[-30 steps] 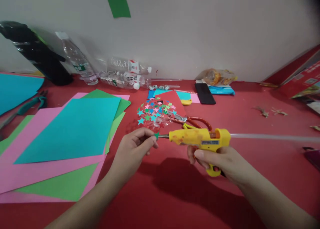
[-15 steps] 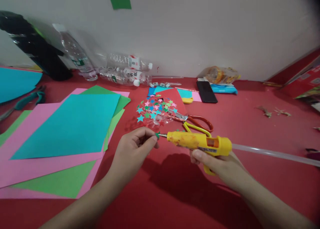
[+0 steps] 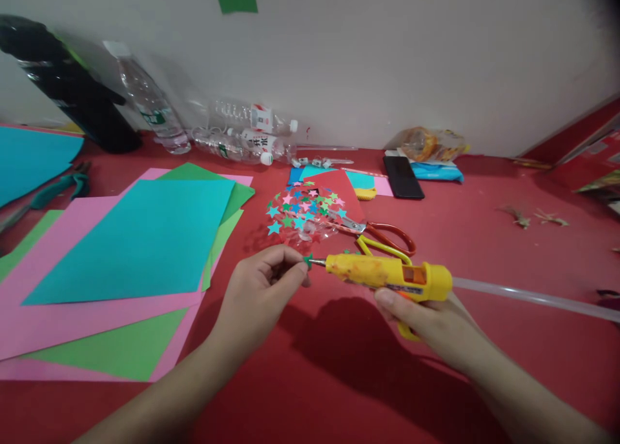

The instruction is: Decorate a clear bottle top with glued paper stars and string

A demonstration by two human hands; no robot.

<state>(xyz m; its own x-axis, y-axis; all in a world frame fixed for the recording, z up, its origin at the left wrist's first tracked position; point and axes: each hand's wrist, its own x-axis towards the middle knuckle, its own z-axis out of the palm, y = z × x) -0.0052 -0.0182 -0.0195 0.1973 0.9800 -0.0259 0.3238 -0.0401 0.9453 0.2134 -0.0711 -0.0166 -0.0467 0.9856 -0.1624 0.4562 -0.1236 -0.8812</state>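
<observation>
On the white label (image 3: 258,141) of one lying bottle (image 3: 281,152) the character 水 can be read; the strip of print on the glue gun (image 3: 371,272) is too blurred to make out. The gun is yellow, with brownish stains along its barrel, a bare metal nozzle (image 3: 317,262) and a clear glue stick (image 3: 523,295) running out of its back. The person's right hand (image 3: 419,318) is wrapped round its handle. The left hand (image 3: 264,286) pinches one small green star (image 3: 309,261) between thumb and fingers, above the red table (image 3: 252,399), right at the nozzle tip — whether the two touch, one cannot tell. Just beyond sits a clear object (image 3: 306,230) dotted with pink, blue, green and red stars, too many to count surely. Around them: four clear bottles, one upright (image 3: 150,108) and three lying; one black phone (image 3: 403,177); one teal-handled pair of pliers (image 3: 53,192) — and one pair of scissors (image 3: 356,226) beside the starred object
</observation>
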